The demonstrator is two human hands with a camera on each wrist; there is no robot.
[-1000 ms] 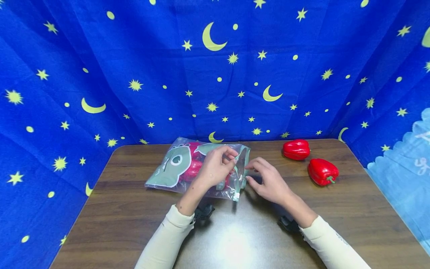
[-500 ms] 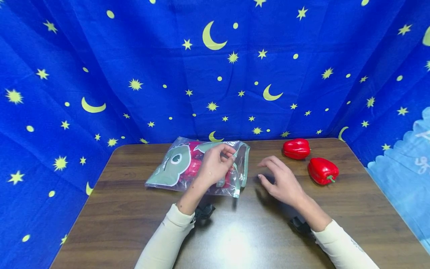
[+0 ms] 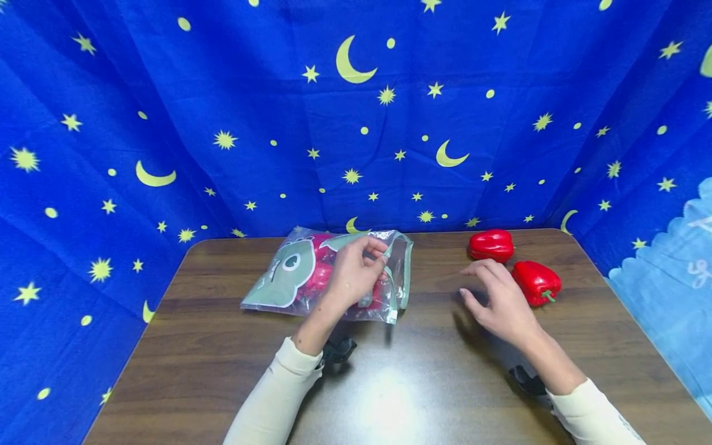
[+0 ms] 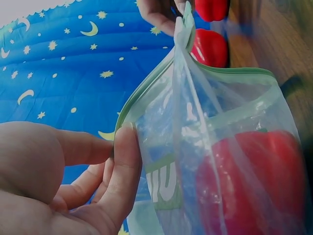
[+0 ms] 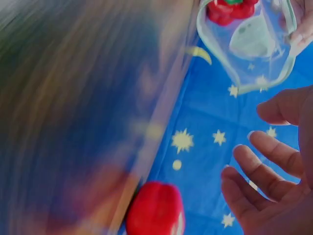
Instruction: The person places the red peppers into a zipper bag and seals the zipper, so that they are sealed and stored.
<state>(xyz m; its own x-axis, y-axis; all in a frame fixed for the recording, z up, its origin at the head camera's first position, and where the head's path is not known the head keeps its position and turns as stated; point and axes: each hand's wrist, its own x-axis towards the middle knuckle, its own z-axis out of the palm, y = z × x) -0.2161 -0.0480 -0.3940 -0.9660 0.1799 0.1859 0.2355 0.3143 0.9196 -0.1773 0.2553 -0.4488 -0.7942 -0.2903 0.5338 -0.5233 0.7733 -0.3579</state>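
A clear zip bag (image 3: 280,272) with a green animal print and green rim lies left of the table's middle, its mouth gaping toward the right. Inside it is a red bell pepper (image 4: 254,181). My left hand (image 3: 351,275) pinches the bag's rim between thumb and fingers, plain in the left wrist view. My right hand (image 3: 500,304), fingers loosely bent and holding nothing, hovers over the table just left of two red bell peppers. One pepper (image 3: 491,245) lies farther back; the other pepper (image 3: 536,283) lies nearer, partly behind the hand, its green stem toward me.
The brown wooden table (image 3: 211,364) ends at a blue curtain (image 3: 267,111) with yellow moons and stars, close behind the bag and peppers. A light blue cloth (image 3: 667,278) hangs at the right. Black wrist straps sit under both forearms.
My right hand has left the bag's rim and moved right toward the loose peppers. The bag's mouth stands wider. My left hand has stayed at the rim.
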